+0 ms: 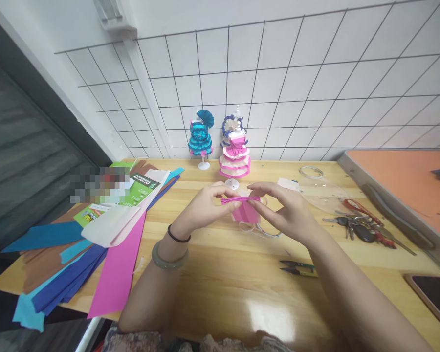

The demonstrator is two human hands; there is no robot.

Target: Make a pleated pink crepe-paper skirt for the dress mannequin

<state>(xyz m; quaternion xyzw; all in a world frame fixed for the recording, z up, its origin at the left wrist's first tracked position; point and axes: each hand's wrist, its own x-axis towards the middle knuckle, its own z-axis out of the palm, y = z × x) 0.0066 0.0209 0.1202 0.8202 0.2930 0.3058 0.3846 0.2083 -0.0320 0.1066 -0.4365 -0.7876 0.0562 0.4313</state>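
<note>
Between both hands, a narrow pleated strip of pink crepe paper (240, 199) is stretched level above the table. My left hand (214, 203) pinches its left end between thumb and fingers. At the right end, my right hand (278, 205) closes thumb and forefinger on the same strip. Just beneath lies a flat pink piece of paper (246, 213), partly covered by the strip, with some pale cord loops (258, 228) around it. Behind the hands stands a doll-like stand in a pink and white paper dress (235, 156).
A teal paper dress on a stand (201, 139) is at the back. Coloured paper sheets (113, 269) spread over the left side. Yellow thread snips (298, 268) lie below my right hand. Keys (363, 232), a tape roll (311, 172), a phone (434, 298) and an orange-topped tray (399, 176) sit right.
</note>
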